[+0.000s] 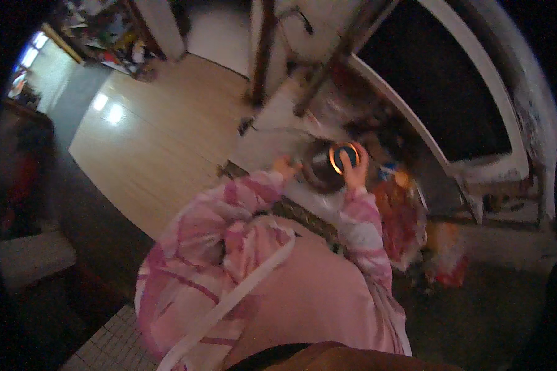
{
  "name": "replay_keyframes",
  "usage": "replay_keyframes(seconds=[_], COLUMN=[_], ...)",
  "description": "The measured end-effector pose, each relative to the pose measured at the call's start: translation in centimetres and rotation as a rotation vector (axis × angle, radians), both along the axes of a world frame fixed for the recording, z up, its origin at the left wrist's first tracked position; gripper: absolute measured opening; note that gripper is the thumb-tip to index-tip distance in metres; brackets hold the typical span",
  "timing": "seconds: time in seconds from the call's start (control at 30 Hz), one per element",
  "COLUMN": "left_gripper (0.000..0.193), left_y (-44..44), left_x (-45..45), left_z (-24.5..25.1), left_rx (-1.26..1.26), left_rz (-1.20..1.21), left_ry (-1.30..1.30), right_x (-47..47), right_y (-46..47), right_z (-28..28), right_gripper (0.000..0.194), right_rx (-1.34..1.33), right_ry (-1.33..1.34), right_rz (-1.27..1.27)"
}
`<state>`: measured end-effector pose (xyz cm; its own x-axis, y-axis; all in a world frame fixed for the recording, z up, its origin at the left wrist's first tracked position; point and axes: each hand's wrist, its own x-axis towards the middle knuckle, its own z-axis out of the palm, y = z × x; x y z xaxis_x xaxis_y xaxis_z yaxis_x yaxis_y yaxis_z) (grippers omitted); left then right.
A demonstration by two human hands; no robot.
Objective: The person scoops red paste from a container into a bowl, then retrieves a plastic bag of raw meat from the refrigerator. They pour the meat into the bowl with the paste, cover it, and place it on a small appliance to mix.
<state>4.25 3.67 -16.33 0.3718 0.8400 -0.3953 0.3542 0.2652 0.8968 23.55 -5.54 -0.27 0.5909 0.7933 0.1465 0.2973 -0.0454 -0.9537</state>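
Note:
My right hand [355,168] grips a round dark-faced object [346,157] with an orange glowing ring, its thumb lying across the face. Just left of it is a dark, rounded, shiny vessel [319,169], blurred; whether the two are joined I cannot tell. My left hand [285,168] is at the vessel's left side with fingers pointing towards it. Blur hides whether those fingers touch or hold anything. Both hands are over a pale counter surface [274,139].
A black cable [278,129] crosses the counter behind the vessel. A red plastic bag [397,218] is right of my right forearm. Dark posts [262,55] rise behind, and a white-framed dark window [441,69] is at upper right. A tiled floor [167,125] stretches to the left.

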Motion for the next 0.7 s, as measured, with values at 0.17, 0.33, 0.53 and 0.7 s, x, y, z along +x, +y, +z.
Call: replay_keyframes(seconds=[0.17, 0.33, 0.53, 0.7], left_gripper=[0.061, 0.051, 0.044, 0.044], left_y=[0.0, -0.1, 0.3, 0.7], left_x=[0.0, -0.2, -0.5, -0.6], left_z=[-0.5, 1.7, 3.2, 2.4], left_rx=[0.023, 0.089, -0.057, -0.148], left_rz=[-0.065, 0.047, -0.006, -0.043], left_ry=[0.123, 0.107, -0.021, 0.001], right_x=[0.1, 0.4, 1.0, 1.0], right_y=[0.1, 0.3, 0.6, 0.8], right_z=[0.0, -0.9, -1.8, -1.7], right_gripper=[0.061, 0.057, 0.056, 0.06], right_rx=[0.01, 0.01, 0.021, -0.005], right_ry=[0.01, 0.006, 0.091, 0.001], right_rz=[0.052, 0.034, 0.057, 0.041])
